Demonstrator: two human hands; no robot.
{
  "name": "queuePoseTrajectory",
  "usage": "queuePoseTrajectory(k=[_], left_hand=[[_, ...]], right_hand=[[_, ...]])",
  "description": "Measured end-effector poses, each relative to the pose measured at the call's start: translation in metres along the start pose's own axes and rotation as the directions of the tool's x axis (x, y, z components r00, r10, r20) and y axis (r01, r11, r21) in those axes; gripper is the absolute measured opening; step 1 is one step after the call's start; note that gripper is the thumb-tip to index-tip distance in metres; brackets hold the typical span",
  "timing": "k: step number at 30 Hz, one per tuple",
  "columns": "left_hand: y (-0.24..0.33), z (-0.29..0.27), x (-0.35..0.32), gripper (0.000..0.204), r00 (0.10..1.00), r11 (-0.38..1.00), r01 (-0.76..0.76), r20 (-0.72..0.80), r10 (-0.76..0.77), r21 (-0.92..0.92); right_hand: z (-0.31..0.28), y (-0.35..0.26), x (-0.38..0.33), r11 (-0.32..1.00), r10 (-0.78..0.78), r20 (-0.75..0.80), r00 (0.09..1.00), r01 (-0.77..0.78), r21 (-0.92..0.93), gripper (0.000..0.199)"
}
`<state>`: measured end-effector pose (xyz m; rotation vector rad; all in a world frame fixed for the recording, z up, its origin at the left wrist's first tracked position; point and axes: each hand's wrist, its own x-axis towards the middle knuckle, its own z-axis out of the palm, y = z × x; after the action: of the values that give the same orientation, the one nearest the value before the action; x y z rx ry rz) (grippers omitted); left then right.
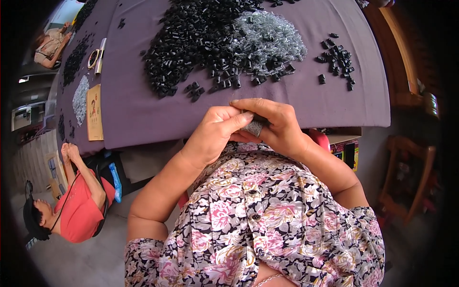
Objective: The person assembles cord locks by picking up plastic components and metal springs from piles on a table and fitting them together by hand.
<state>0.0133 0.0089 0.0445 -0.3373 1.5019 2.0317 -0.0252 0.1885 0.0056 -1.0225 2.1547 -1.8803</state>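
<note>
My left hand [216, 130] and my right hand [283, 125] meet in front of my chest, just off the near edge of the table. Both are closed, with thumbs and fingertips pressed together. A grey, fabric-like piece [253, 127] shows between them, perhaps wrapped round a finger; I cannot tell. Whatever else they pinch is hidden by the fingers. Beyond them on the purple cloth lies a big heap of small black plastic parts [186, 57]. A pile of small metal springs [267, 40] rests against its right side.
A smaller cluster of black parts [338, 60] lies on the right of the purple tablecloth [296, 103]. At left are a yellow booklet [94, 112], another spring pile [80, 100] and a seated person in red [81, 205]. A wooden chair [406, 172] stands at right.
</note>
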Motion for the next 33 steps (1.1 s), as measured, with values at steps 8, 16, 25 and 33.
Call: queuePoseTrajectory(k=[8,16,25,33], left_hand=[[-0.017,0.002,-0.004,0.027,0.997,0.990,-0.082,0.002,0.083,-0.113],[-0.013,0.010,-0.007,0.028,0.989,0.989,-0.138,-0.054,0.135,-0.052],[-0.007,0.012,-0.013,0.028,0.996,0.994,-0.090,-0.002,0.090,-0.063],[-0.004,0.013,-0.020,0.026,0.978,0.955,-0.199,-0.016,0.208,0.221]], right_hand=[[0.004,0.000,-0.002,1.000,-0.018,0.047,0.999,0.018,0.014,0.048],[0.006,-0.010,-0.003,0.994,0.065,-0.004,0.998,-0.064,0.092,0.044],[0.000,-0.018,-0.002,0.998,-0.054,0.024,0.998,0.054,-0.030,0.051],[0.000,-0.020,-0.008,0.991,0.129,0.002,0.992,-0.129,0.033,0.044]])
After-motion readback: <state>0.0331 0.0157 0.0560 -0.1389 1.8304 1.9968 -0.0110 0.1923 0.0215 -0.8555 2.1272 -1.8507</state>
